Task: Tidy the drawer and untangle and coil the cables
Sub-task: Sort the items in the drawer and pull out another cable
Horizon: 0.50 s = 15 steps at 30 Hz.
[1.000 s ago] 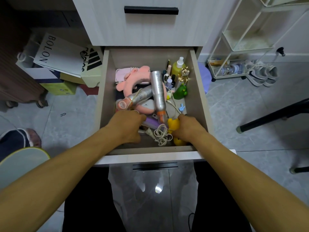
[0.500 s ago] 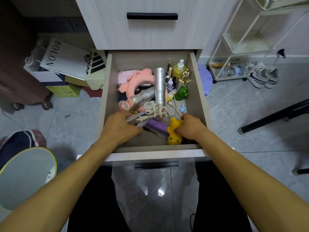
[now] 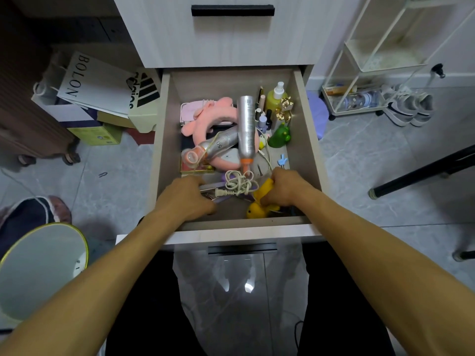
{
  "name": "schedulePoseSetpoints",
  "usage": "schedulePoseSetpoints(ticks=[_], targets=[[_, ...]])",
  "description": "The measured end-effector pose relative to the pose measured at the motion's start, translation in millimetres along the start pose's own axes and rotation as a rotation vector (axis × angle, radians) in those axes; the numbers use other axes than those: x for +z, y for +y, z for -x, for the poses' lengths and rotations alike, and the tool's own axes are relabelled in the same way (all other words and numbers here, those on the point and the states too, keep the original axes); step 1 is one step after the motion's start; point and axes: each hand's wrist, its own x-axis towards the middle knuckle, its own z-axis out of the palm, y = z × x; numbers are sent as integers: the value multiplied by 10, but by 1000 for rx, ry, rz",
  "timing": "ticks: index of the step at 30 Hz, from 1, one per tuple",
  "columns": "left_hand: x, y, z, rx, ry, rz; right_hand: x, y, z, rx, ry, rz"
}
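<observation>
Both hands are down in the open drawer (image 3: pixel 164 150), at its front end. The left hand (image 3: pixel 185 199) is curled over a flat purple item (image 3: pixel 218 186), fingers hidden, so the grip can't be confirmed. The right hand (image 3: pixel 281 187) is closed around the top of a yellow toy (image 3: pixel 259 208). A tangled white cable (image 3: pixel 237 183) with its plug lies between the hands, on the clutter. Two silver spray cans (image 3: pixel 246 127) lie behind, over a pink plush (image 3: pixel 205 124). A green frog toy (image 3: pixel 281 136) sits right of them.

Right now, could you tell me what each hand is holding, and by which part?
The right hand grips the yellow toy around its upper end. The left hand is curled over items beside the cable bundle; what it holds cannot be told.
</observation>
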Motion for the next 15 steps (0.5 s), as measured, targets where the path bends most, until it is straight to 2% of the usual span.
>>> schedulePoseSetpoints(ticks=[5,8,11,15], targets=[[43,-4,-58,4,-146,-70,-23,18,206,-24,171,-6],[57,-15,-82,31,-206,-110,-54,-57,353,-111,329,183],[34,-28,-96,54,-68,-60,-154,-109,451,-131,412,350],[-53,26,-148,152,231,157,-302,-98,464,-198,517,324]])
